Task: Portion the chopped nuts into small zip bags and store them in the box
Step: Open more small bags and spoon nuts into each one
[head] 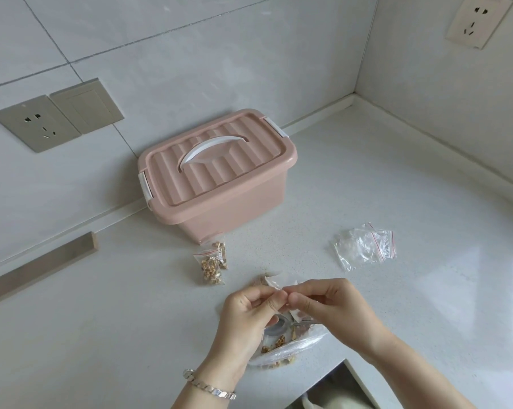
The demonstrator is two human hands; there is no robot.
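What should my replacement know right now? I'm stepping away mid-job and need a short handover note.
Left hand and right hand: both pinch the top edge of a small zip bag; whether it is sealed cannot be told.
Things: two filled bags lie on the counter in front of the pink box, whose lid is on. Empty bags lie to the right. The large nut bag sits under the hands.
Done: two bags filled.
Left: finish this bag, portion the remaining nuts, open the box, store all the bags.
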